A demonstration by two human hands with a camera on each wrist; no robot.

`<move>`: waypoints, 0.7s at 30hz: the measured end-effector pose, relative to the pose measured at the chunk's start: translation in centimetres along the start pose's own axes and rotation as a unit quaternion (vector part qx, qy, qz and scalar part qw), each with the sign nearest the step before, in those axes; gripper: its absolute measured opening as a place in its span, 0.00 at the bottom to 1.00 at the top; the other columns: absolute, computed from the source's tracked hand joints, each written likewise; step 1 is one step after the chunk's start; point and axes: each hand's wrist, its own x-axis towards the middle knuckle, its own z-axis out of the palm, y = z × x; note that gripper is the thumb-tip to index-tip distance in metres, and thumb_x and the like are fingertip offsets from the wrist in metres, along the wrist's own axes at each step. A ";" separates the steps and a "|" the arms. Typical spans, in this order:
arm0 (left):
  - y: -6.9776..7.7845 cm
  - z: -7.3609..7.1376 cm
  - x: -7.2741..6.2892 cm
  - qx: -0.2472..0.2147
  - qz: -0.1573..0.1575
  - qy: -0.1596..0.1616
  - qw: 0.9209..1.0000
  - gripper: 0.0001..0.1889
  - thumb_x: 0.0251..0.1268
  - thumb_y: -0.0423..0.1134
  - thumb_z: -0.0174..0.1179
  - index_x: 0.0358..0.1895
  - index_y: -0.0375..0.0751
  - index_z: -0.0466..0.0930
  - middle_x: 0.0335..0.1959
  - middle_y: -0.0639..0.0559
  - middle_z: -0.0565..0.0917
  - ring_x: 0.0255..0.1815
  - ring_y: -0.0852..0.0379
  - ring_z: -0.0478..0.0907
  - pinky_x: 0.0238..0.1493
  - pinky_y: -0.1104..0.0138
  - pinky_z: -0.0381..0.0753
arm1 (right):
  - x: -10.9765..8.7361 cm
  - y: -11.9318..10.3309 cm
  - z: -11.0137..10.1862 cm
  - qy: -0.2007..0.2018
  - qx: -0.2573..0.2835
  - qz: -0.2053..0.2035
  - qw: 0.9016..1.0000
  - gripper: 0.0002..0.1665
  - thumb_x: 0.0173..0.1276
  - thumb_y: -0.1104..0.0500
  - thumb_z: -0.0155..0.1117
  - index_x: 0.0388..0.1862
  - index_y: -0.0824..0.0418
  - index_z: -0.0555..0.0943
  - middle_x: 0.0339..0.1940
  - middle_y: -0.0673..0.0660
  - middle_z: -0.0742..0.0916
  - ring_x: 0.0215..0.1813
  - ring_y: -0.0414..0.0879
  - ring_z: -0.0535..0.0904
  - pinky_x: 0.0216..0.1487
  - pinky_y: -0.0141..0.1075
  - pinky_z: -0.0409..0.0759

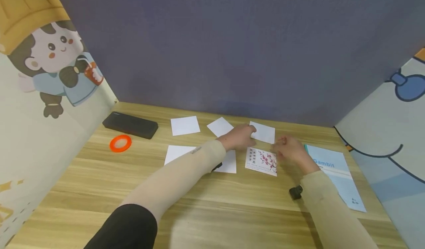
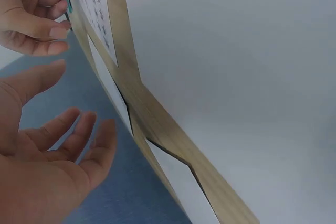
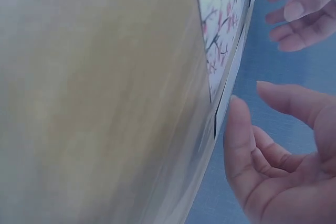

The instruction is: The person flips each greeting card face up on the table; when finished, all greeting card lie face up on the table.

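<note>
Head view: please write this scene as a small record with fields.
Printed card: red blossoms, flat on wooden table
Left hand: holds nothing, near rightmost rear card
Right hand: holds nothing, near printed card
Rear row: three white cards
Partly hidden: white paper
Left end: black case, orange ring
Right end: flat item printed Gambit
</note>
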 end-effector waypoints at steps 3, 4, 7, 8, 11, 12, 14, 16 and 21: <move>-0.2 0.0 0.7 0.000 -0.003 0.007 1.000 0.31 0.80 0.45 0.62 0.80 0.39 0.68 0.84 0.43 0.68 0.87 0.44 0.62 0.87 0.56 0.64 | 0.3 -0.2 -0.1 0.006 0.018 0.000 1.000 0.41 0.80 0.48 0.64 0.77 0.74 0.64 0.52 0.65 0.87 0.43 0.49 0.90 0.53 0.47 0.88; -0.3 0.0 1.0 0.001 -0.006 0.009 1.000 0.32 0.79 0.45 0.63 0.80 0.39 0.68 0.84 0.43 0.68 0.87 0.44 0.63 0.87 0.56 0.64 | 0.4 -0.3 -0.2 0.004 0.023 0.002 1.000 0.40 0.80 0.48 0.64 0.76 0.72 0.64 0.53 0.66 0.86 0.44 0.50 0.89 0.53 0.46 0.88; -0.6 0.2 1.9 0.002 -0.011 0.020 1.000 0.33 0.77 0.45 0.65 0.79 0.38 0.69 0.83 0.42 0.69 0.85 0.44 0.66 0.86 0.57 0.67 | 0.8 -0.5 -0.3 0.004 0.032 0.004 0.999 0.32 0.80 0.47 0.64 0.67 0.68 0.67 0.51 0.62 0.82 0.47 0.51 0.88 0.49 0.43 0.87; -0.7 0.2 2.2 0.003 -0.012 0.021 1.000 0.34 0.76 0.45 0.66 0.79 0.38 0.69 0.83 0.42 0.70 0.84 0.45 0.68 0.85 0.57 0.68 | 1.0 -0.6 -0.3 0.006 0.032 0.002 0.999 0.31 0.80 0.47 0.64 0.66 0.67 0.68 0.50 0.60 0.81 0.48 0.51 0.87 0.48 0.42 0.86; -0.9 0.3 2.9 0.009 -0.013 0.026 1.000 0.36 0.75 0.45 0.67 0.80 0.37 0.67 0.82 0.43 0.72 0.82 0.45 0.70 0.84 0.58 0.69 | 1.7 -0.7 -0.4 0.008 0.042 -0.001 0.999 0.21 0.80 0.49 0.63 0.52 0.64 0.68 0.40 0.55 0.78 0.44 0.50 0.83 0.43 0.38 0.82; -1.0 0.3 3.2 0.012 -0.012 0.026 1.000 0.37 0.74 0.45 0.68 0.81 0.36 0.66 0.82 0.43 0.71 0.83 0.45 0.70 0.85 0.58 0.68 | 2.0 -0.7 -0.4 0.009 0.048 -0.004 0.999 0.19 0.80 0.50 0.63 0.48 0.63 0.67 0.37 0.54 0.78 0.42 0.50 0.82 0.41 0.38 0.81; -1.1 0.4 3.5 0.016 -0.013 0.024 0.999 0.39 0.74 0.45 0.68 0.82 0.36 0.64 0.83 0.42 0.70 0.84 0.45 0.68 0.86 0.58 0.66 | 2.5 -0.6 -0.6 0.015 0.062 -0.006 0.998 0.17 0.80 0.53 0.64 0.46 0.63 0.68 0.34 0.52 0.78 0.39 0.49 0.80 0.40 0.37 0.80; -1.1 0.3 3.8 0.021 -0.014 0.023 0.999 0.40 0.74 0.45 0.68 0.83 0.36 0.62 0.84 0.42 0.68 0.85 0.44 0.66 0.87 0.57 0.64 | 2.9 -0.5 -0.7 0.016 0.067 -0.003 0.998 0.18 0.80 0.54 0.63 0.50 0.65 0.68 0.36 0.54 0.80 0.40 0.48 0.80 0.42 0.38 0.80; -1.3 0.2 4.5 0.037 -0.014 0.027 0.999 0.42 0.73 0.46 0.69 0.82 0.34 0.62 0.83 0.39 0.69 0.84 0.44 0.68 0.87 0.58 0.65 | 3.9 0.1 -1.0 0.014 0.076 0.014 0.997 0.39 0.80 0.52 0.62 0.76 0.74 0.61 0.59 0.68 0.83 0.50 0.52 0.85 0.57 0.45 0.84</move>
